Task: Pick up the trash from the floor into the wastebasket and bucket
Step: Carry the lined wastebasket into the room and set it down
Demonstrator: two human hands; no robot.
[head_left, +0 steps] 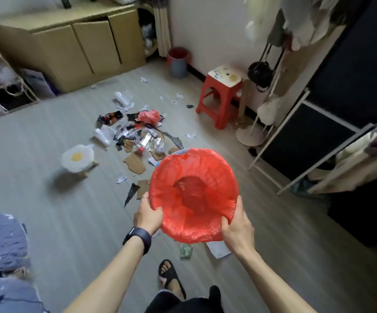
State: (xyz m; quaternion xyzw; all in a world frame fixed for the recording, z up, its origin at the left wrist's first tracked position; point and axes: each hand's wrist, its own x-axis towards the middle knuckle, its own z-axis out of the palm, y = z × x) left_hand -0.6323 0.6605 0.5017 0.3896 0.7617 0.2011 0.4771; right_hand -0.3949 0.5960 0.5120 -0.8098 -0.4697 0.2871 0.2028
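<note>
Over the littered floor (70,222), left hand (148,216) and right hand (237,231) each clamp the wastebasket (216,168) rim; its red liner (192,231) hides the walls

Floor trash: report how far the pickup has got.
Barely started. The wastebasket looks nearly empty. In hand: left hand and right hand grip its rim. Left: the trash pile and a green scrap. The bucket stands far off.

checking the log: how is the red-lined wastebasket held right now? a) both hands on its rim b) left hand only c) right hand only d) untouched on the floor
a: the left hand and the right hand each grip the rim of the red-lined wastebasket.
</note>
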